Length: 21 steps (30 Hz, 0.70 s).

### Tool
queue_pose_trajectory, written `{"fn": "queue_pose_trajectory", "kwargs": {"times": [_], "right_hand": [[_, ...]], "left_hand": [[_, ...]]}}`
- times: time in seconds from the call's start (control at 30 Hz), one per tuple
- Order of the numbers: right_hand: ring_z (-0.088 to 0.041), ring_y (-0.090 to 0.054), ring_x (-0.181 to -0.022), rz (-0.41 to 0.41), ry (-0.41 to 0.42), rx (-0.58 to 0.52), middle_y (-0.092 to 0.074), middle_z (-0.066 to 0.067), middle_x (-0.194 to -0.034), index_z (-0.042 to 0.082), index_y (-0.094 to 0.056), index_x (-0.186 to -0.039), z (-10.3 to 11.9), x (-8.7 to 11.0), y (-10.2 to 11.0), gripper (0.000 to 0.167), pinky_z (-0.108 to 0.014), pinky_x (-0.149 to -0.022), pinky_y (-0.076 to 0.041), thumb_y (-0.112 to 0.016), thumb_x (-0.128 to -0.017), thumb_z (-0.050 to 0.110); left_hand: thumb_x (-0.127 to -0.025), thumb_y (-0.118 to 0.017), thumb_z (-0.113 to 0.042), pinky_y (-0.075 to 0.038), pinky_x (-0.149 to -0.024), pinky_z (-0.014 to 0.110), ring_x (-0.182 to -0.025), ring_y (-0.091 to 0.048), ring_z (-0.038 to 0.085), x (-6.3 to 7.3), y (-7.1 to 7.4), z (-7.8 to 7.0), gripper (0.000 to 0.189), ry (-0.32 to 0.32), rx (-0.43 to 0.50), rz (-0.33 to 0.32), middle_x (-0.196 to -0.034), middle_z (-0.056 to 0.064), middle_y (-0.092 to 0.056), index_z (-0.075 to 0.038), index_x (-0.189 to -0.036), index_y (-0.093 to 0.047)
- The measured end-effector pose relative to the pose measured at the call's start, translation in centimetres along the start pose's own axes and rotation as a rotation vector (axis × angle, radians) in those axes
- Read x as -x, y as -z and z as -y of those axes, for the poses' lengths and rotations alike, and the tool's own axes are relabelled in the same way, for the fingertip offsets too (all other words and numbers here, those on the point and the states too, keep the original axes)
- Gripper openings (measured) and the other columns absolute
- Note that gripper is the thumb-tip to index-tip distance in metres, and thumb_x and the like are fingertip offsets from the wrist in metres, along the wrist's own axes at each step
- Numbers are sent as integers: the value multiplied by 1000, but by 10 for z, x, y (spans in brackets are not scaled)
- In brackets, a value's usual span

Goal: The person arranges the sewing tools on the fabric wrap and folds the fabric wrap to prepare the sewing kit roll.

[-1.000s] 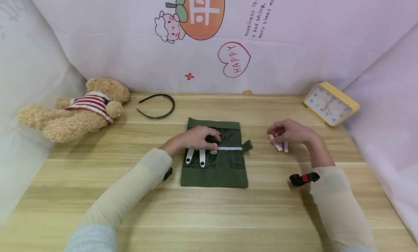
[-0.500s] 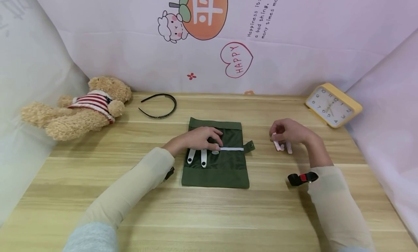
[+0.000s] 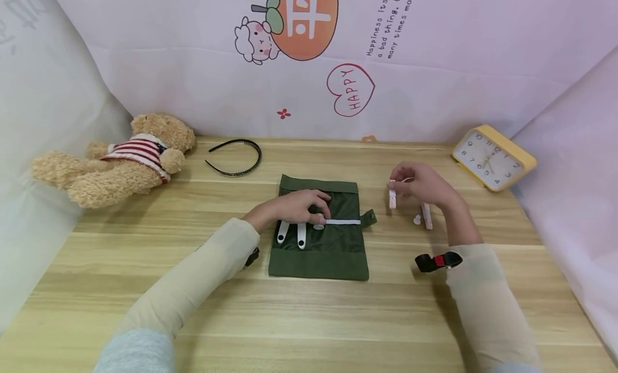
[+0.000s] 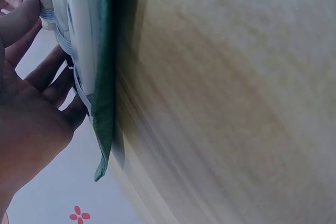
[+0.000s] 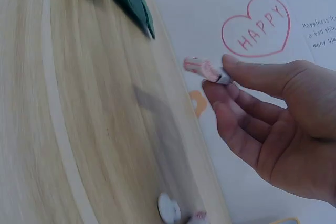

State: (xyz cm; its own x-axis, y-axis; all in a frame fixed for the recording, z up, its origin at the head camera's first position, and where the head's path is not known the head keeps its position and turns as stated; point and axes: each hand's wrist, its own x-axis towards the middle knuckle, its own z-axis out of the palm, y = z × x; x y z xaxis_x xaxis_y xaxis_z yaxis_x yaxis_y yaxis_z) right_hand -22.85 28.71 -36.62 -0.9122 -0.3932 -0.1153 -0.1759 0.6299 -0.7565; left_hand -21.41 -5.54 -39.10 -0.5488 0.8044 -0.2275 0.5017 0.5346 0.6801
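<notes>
My left hand (image 3: 304, 205) rests over a dark green fabric roll-up pouch (image 3: 317, 263) lying unfolded, its thumb and forefinger pinching a small white ridged cylinder (image 4: 47, 10) at the pouch's white elastic band (image 3: 344, 221). Below that hand, two flat white pieces (image 3: 301, 236) with black dots stick out from the band. My right hand (image 3: 425, 184) holds a short pink-and-white patterned stick (image 3: 392, 195) between thumb and fingertips, raised off the table in the right wrist view. A similar patterned stick (image 3: 427, 216) and a small white knob-like piece (image 3: 417, 219) lie beneath it.
A teddy bear (image 3: 120, 169) in a striped shirt lies at the far left, with a black headband (image 3: 236, 172) next to it. A yellow alarm clock (image 3: 494, 157) stands at the back right. A printed cloth (image 3: 193, 56) hangs behind the wooden table.
My right hand has lifted one patterned stick and carried it a little left and away from me, leaving the other stick and the white piece behind. The left hand stays in place.
</notes>
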Motion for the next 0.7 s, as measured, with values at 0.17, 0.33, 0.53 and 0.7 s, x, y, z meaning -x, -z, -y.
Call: {"fn": "queue_pose_trajectory", "kwargs": {"times": [0.17, 0.33, 0.53, 0.7], "right_hand": [[-29, -65, -84, -35, 31, -52, -63, -18, -100, -2, -65, -108, 9, -7, -8, 20, -44, -70, -60, -68, -99, 15], [-31, -66, -86, -28, 51, -88, -63, -20, -103, -4, -65, -110, 15, -13, -17, 21, -42, -72, -60, -67, -100, 14], [-29, -67, -89, -38, 78, -145, -63, -21, -107, -5, -65, -111, 20, -23, -31, 22, -40, -74, -61, -69, -98, 13], [-32, -70, -89, -18, 114, -202, -65, -22, -107, -6, -65, -110, 25, -30, -44, 21, -43, -74, -61, -69, -98, 11]], "left_hand": [[-103, -63, -19, -36, -113, 40, -147, -33, 29, 0, 0, 1, 22, 6, 5, -5, -160, 13, -35, -9, -119, -73], [-103, -63, -20, -37, -112, 40, -147, -34, 29, 0, -1, 2, 20, 5, 3, -13, -160, 13, -36, -10, -117, -72], [-103, -63, -20, -37, -111, 40, -147, -34, 29, -1, -2, 3, 18, 0, 7, -15, -160, 13, -36, -11, -114, -72], [-102, -63, -20, -37, -112, 40, -147, -34, 29, -1, -2, 4, 15, 0, 22, -19, -160, 13, -36, -11, -112, -72]]}}
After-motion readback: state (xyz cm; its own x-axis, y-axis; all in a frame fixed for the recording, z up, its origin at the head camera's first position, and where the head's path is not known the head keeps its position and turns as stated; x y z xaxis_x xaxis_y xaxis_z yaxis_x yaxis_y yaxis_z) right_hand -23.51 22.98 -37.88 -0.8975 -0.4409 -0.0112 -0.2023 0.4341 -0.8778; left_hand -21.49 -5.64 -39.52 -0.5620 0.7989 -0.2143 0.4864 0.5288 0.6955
